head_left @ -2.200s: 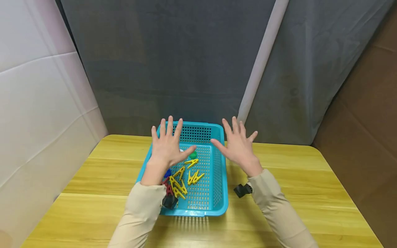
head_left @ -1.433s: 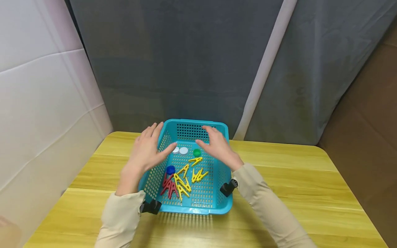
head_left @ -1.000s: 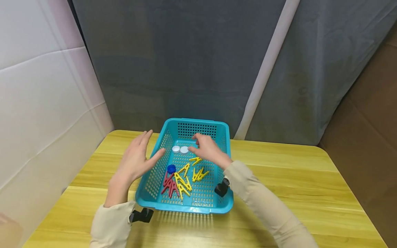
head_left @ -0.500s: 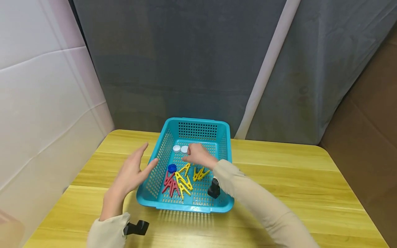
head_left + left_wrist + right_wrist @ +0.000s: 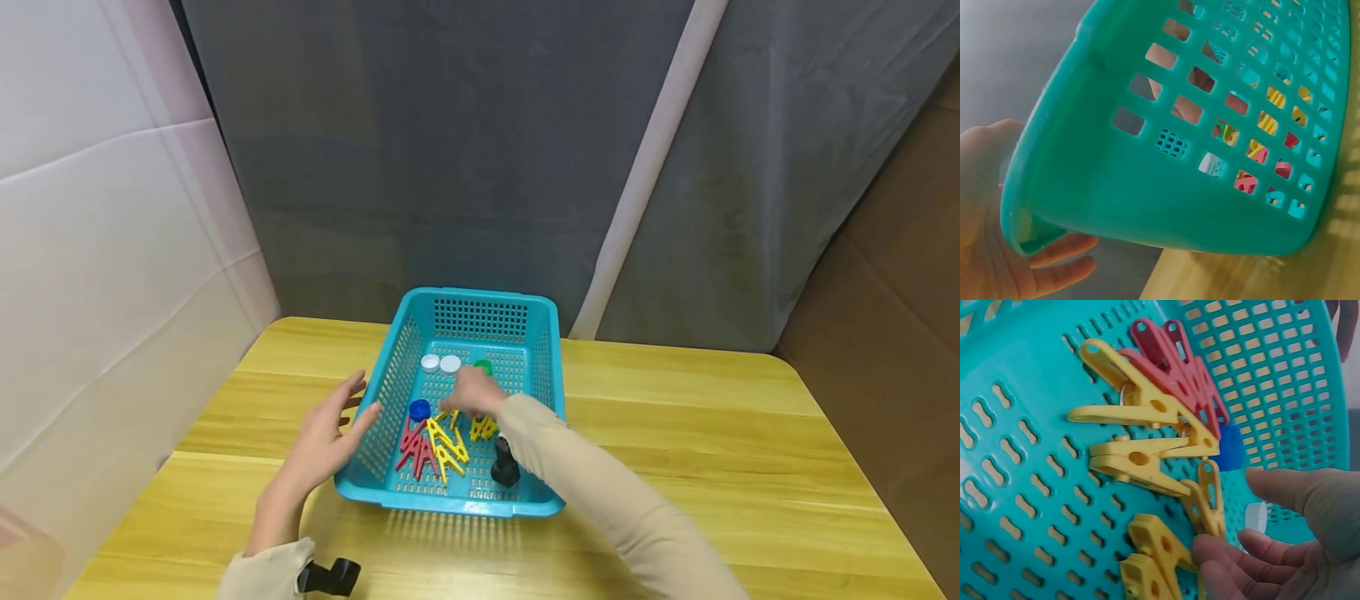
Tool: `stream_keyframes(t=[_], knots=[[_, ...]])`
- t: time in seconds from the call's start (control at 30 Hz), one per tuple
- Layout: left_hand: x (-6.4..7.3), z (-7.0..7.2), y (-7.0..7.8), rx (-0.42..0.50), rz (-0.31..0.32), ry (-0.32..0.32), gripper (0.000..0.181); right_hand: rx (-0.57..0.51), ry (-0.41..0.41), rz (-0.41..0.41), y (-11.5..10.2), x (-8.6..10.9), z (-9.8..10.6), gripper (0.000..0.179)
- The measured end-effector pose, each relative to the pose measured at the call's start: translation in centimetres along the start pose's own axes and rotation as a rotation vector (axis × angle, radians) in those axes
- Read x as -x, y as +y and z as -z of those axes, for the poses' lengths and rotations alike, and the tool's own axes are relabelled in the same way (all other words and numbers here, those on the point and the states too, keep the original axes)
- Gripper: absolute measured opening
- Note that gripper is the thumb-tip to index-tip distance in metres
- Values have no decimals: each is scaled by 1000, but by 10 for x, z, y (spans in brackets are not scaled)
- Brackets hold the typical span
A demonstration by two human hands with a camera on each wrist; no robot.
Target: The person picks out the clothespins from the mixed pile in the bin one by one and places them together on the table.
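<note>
A blue plastic basket (image 5: 487, 505) holds red clothespins (image 5: 417, 450) and yellow clothespins (image 5: 444, 446), along with a blue cap (image 5: 420, 410), white caps (image 5: 450, 364) and a green cap (image 5: 483, 366). My right hand (image 5: 477, 392) is down inside it, over the yellow pins. In the right wrist view, thumb and fingers stand apart beside a yellow clothespin (image 5: 1196, 501), pinching nothing. My left hand (image 5: 318, 442) is at the basket's left rim, fingers loosely extended. The left wrist view shows this hand (image 5: 988, 256) partly behind the rim; whether it touches is unclear.
The basket stands on a yellow wood-grain table (image 5: 712, 467). A dark grey curtain (image 5: 480, 150) hangs behind. A white panel (image 5: 112, 250) is on the left, a brown one (image 5: 885, 275) on the right. Each wrist carries a small black camera (image 5: 330, 576).
Both hands were spread above the basket. My right hand has come down inside it and towards me, onto the yellow clothespins. My left hand has drawn back and left to the rim.
</note>
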State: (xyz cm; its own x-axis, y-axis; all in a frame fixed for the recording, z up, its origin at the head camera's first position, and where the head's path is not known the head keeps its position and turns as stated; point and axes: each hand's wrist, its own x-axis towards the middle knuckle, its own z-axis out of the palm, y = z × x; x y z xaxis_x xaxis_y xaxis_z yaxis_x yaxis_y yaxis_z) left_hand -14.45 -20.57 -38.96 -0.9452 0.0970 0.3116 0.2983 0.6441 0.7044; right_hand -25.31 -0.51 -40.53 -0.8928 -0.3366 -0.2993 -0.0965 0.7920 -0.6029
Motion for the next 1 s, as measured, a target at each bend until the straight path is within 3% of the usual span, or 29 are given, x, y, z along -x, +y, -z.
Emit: stream_keyframes(t=[0.13, 0.4, 0.57, 0.8, 1.0], knots=[[2, -3, -4, 56, 5, 12, 55, -30, 25, 3, 3, -6, -6, 46], [6, -7, -12, 154, 41, 41, 45, 29, 92, 54, 1, -7, -11, 38], [7, -6, -17, 247, 76, 52, 43, 42, 107, 41, 0, -6, -14, 33], [-3, 1, -22, 363, 179, -10, 45, 107, 125, 41, 0, -9, -18, 40], [-13, 3, -32, 408, 223, -79, 49, 89, 107, 34, -3, -10, -18, 37]])
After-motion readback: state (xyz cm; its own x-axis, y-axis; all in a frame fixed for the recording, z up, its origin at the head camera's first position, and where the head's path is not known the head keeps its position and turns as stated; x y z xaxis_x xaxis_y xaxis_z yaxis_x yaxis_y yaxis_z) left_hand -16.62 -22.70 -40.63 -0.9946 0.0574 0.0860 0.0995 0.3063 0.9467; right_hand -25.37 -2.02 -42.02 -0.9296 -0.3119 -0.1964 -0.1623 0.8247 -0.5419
